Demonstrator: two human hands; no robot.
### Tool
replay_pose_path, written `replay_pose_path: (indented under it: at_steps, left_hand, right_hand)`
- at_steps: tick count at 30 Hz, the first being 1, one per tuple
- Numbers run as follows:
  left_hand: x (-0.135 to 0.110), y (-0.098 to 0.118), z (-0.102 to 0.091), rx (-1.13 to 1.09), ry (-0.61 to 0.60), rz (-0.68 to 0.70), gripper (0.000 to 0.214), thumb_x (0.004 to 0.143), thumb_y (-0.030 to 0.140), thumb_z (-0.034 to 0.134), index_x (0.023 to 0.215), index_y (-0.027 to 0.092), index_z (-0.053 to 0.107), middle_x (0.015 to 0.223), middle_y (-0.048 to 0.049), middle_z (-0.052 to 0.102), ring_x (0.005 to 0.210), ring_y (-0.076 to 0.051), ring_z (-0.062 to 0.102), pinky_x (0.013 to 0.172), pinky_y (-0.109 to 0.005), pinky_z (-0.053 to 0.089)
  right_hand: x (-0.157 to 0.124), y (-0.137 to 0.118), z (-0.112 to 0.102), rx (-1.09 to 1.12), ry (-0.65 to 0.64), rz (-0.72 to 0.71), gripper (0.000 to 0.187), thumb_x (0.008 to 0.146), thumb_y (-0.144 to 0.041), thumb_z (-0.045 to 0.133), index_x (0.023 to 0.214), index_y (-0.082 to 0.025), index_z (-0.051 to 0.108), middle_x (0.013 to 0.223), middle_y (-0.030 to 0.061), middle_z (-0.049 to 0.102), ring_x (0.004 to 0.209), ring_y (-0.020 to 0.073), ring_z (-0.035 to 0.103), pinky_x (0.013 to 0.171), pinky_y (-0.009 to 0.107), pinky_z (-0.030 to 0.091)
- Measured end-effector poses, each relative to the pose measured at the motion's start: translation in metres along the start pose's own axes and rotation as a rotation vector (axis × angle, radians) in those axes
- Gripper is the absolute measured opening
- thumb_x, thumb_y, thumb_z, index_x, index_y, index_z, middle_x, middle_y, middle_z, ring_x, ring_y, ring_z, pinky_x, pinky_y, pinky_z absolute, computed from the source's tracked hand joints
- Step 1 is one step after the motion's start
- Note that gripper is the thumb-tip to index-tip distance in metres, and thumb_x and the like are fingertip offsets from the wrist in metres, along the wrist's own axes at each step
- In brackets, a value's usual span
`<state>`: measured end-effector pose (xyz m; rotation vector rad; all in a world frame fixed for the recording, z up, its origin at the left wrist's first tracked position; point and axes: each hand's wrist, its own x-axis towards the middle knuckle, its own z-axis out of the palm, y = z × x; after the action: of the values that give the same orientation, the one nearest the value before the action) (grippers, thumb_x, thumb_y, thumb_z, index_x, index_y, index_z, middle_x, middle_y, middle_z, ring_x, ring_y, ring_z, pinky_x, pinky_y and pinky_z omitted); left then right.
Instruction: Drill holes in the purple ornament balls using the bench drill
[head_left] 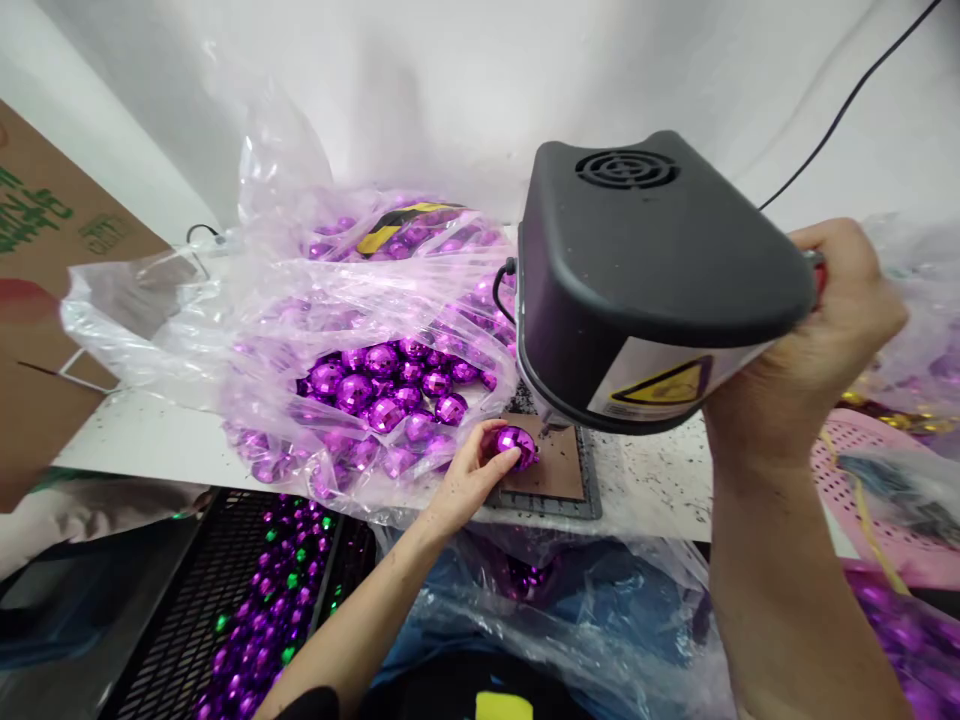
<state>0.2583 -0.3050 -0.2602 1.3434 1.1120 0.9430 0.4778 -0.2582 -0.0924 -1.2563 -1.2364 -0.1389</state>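
Note:
My left hand [480, 468] pinches a shiny purple disco-ball ornament [516, 446] between thumb and fingers. The ball is held over a brown board [559, 470] lying on a dark grid mat [592, 490], its small end facing the metal tip [553, 418] under a black bench machine [660, 260]. On the machine's right side my right hand [840, 290] is closed round a handle, mostly hidden, with a bit of red showing. The machine carries a round vent on top and a yellow warning label [664, 385].
A clear plastic bag [300, 280] of purple balls [382, 415] lies open on the white table. Below left, a black crate [187, 590] holds purple and green pieces. A cardboard box [52, 280] stands left, a pink basket [847, 470] right. Dark shavings [667, 480] litter the tabletop.

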Motion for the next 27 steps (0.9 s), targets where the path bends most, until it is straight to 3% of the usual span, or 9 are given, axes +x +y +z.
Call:
replay_pose_path:
  at_steps: [3,8,12,18,27]
  left_hand:
    - [0.005,0.003,0.005,0.156,0.035,0.086,0.036,0.094,0.038,0.065,0.126,0.021,0.060,0.115,-0.0077,0.071,0.102,-0.024,0.067,0.091,-0.039,0.055]
    - [0.006,0.007,0.011,0.499,0.075,0.240,0.035,0.093,0.028,0.068,0.126,0.020,0.060,0.115,-0.0085,0.070,0.104,-0.026,0.064,0.093,-0.042,0.052]
    - [0.010,0.004,0.020,0.626,0.102,0.380,0.039,0.088,0.025,0.074,0.124,0.020,0.062,0.119,-0.0098,0.068,0.112,-0.028,0.062,0.097,-0.042,0.051]
    - [0.020,-0.002,0.041,0.590,0.138,0.242,0.033,0.079,0.032,0.082,0.106,0.022,0.066,0.113,-0.0096,0.067,0.109,-0.031,0.061,0.096,-0.049,0.049]
    - [0.017,-0.009,0.040,0.599,0.034,0.260,0.033,0.086,0.027,0.074,0.115,0.022,0.060,0.115,-0.0091,0.068,0.117,-0.031,0.059,0.113,-0.061,0.036]
  right_hand:
    - [0.001,-0.003,0.000,-0.001,0.001,0.006,0.037,0.093,-0.043,0.059,0.078,-0.009,0.054,0.064,-0.0042,0.033,0.065,0.0002,0.029,0.063,0.018,0.021]
    - [0.000,-0.005,0.000,0.033,-0.004,-0.019,0.036,0.094,-0.041,0.056,0.077,-0.010,0.053,0.063,-0.0048,0.036,0.064,-0.0004,0.031,0.062,0.018,0.024]
    - [0.000,-0.006,0.000,0.028,-0.010,-0.015,0.036,0.094,-0.040,0.056,0.078,-0.009,0.053,0.063,-0.0049,0.036,0.065,-0.0012,0.030,0.062,0.016,0.024]
    - [-0.001,-0.004,0.000,0.027,-0.024,-0.050,0.041,0.097,-0.047,0.052,0.079,-0.010,0.052,0.063,-0.0051,0.035,0.062,-0.0014,0.031,0.060,0.016,0.026]
    - [-0.003,0.000,-0.002,0.034,-0.023,-0.080,0.049,0.097,-0.056,0.048,0.083,-0.010,0.056,0.063,-0.0048,0.039,0.063,-0.0022,0.033,0.061,0.016,0.025]
